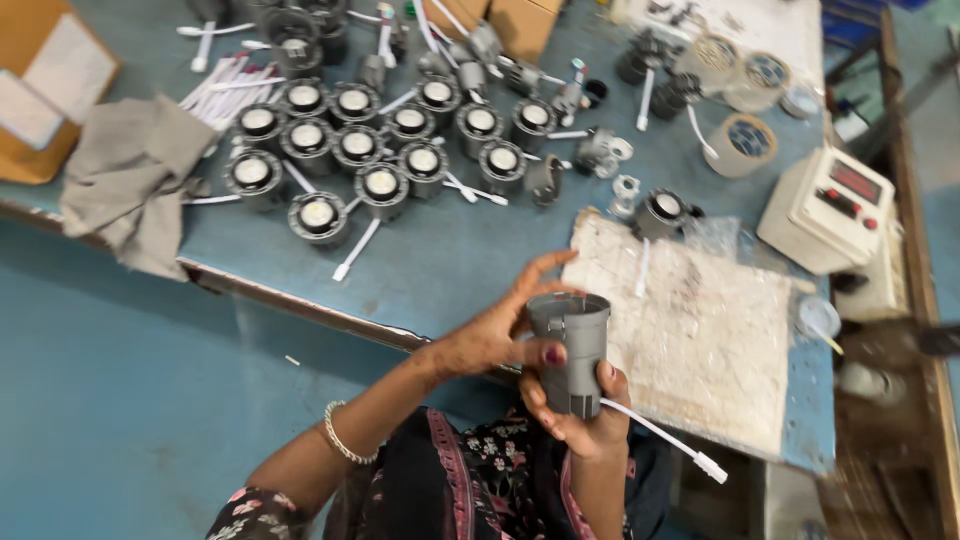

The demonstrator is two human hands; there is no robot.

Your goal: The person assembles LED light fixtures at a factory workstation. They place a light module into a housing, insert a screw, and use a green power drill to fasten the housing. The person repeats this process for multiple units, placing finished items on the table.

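I hold a grey cylindrical lamp housing (pixel 572 350) upright in front of me, just off the near edge of the blue workbench (pixel 440 270). My right hand (pixel 580 418) cups it from below. My left hand (pixel 495 332) grips its side near the open top, thumb on the body, fingers spread. A white cable with a small plug (pixel 668 440) trails from the housing's base to the right.
Several finished grey lamp units with white cables (pixel 355 150) stand grouped on the bench's left. A stained white board (pixel 700 330) lies at the right, a beige meter box (pixel 825 210) and tape rolls (pixel 745 145) beyond. A grey cloth (pixel 135 190) hangs at the left edge.
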